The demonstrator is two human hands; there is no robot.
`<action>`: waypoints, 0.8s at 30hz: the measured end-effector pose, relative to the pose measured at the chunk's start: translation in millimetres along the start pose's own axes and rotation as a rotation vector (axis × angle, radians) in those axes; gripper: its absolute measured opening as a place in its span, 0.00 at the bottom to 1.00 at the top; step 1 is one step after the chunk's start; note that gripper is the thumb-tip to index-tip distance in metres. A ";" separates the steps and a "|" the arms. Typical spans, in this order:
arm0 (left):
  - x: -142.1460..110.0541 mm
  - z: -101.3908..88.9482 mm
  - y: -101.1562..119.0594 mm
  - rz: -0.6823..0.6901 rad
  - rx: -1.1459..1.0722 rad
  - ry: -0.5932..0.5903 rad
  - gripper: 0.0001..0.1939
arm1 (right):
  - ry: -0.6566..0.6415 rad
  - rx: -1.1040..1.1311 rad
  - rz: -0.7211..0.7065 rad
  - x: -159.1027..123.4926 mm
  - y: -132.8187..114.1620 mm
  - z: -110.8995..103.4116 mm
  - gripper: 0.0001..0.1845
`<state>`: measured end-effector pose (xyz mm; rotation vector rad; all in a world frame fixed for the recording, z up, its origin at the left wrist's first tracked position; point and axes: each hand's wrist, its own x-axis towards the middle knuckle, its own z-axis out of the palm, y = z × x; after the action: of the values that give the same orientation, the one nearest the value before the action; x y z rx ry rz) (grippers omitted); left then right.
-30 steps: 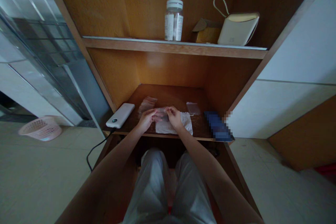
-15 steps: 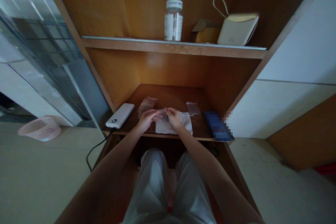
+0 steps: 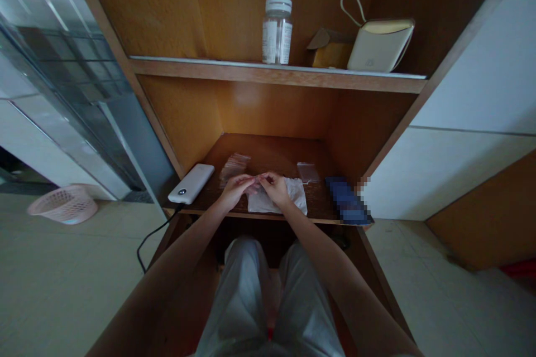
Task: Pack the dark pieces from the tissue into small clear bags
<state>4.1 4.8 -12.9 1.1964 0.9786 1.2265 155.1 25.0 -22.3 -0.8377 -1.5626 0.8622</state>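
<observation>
The left hand and right hand pinch a small clear plastic bag, fingertips nearly meeting, just above a white tissue on the wooden shelf. A stack of bags lies left, a single bag right, neither being handled.

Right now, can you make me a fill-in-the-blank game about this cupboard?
1. The clear jar stands on the ____ shelf of the wooden cupboard.
2. The woven basket on the floor is ____.
3. The right hand is above a crumpled white ____ on the lower shelf.
4. A white power bank lies beside the left hand, with a black ____ running down from it.

Answers: upper; pink; tissue; cable.
</observation>
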 end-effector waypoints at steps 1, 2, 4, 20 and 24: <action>0.0 0.0 -0.2 0.004 0.004 0.005 0.16 | -0.010 0.018 -0.013 -0.2 0.3 0.5 0.08; -0.1 0.2 -0.2 0.009 0.009 0.015 0.16 | -0.020 0.031 -0.027 -0.4 0.6 0.9 0.08; -0.8 1.3 0.3 0.019 0.013 0.037 0.16 | -0.037 0.025 -0.045 -0.6 1.0 1.3 0.08; -2.5 2.2 0.9 0.030 0.062 0.039 0.15 | -0.064 -0.080 -0.074 -1.6 -7.8 -2.5 0.09; -0.7 1.3 0.4 0.000 0.007 0.052 0.18 | -0.031 -0.066 -0.052 -1.7 -8.7 -2.6 0.11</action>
<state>5.2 3.9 -12.4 1.1749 1.0225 1.2603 157.4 19.6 -15.3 -0.8305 -1.6404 0.7940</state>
